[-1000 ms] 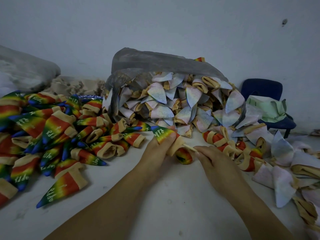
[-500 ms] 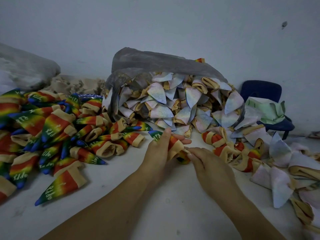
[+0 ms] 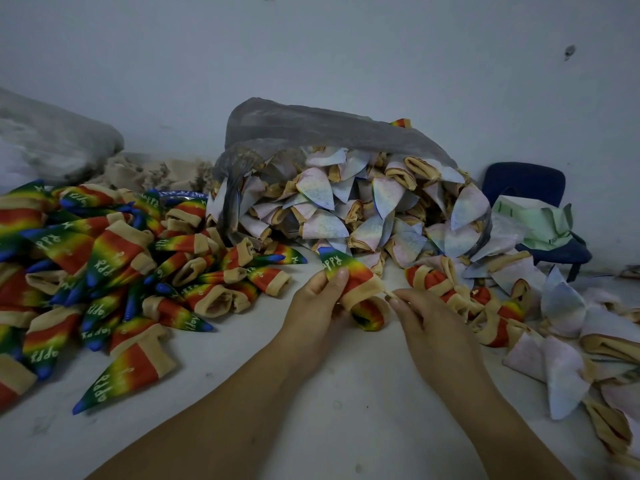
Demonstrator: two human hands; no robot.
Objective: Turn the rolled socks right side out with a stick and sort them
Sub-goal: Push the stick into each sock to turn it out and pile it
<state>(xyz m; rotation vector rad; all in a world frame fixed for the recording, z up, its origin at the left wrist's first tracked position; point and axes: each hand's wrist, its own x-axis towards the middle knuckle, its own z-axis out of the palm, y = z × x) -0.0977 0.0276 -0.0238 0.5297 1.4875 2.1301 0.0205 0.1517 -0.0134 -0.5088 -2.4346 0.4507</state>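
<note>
My left hand [image 3: 317, 301] grips a rainbow sock [image 3: 348, 271] with a tan cuff, its blue tip pointing up and left. A second rainbow piece [image 3: 370, 313] hangs just under the cuff. My right hand [image 3: 427, 317] pinches the end of a thin pale stick [image 3: 387, 292] that reaches to the cuff's opening. A pile of rainbow socks [image 3: 104, 258] covers the table's left side. Pale inside-out socks [image 3: 346, 209] spill from a grey plastic bag [image 3: 311, 129] behind my hands.
Half-turned red and tan socks [image 3: 450, 289] lie right of my hands, with more pale socks [image 3: 561, 341] at the right edge. A blue chair [image 3: 526, 181] holding green fabric [image 3: 533, 223] stands by the wall. Another grey bag [image 3: 48, 140] sits at far left. The white table [image 3: 311, 410] is bare between my arms.
The sock's rainbow tip has come out further past my left hand's fingers, and my right hand has drawn back slightly to the right with the stick end showing.
</note>
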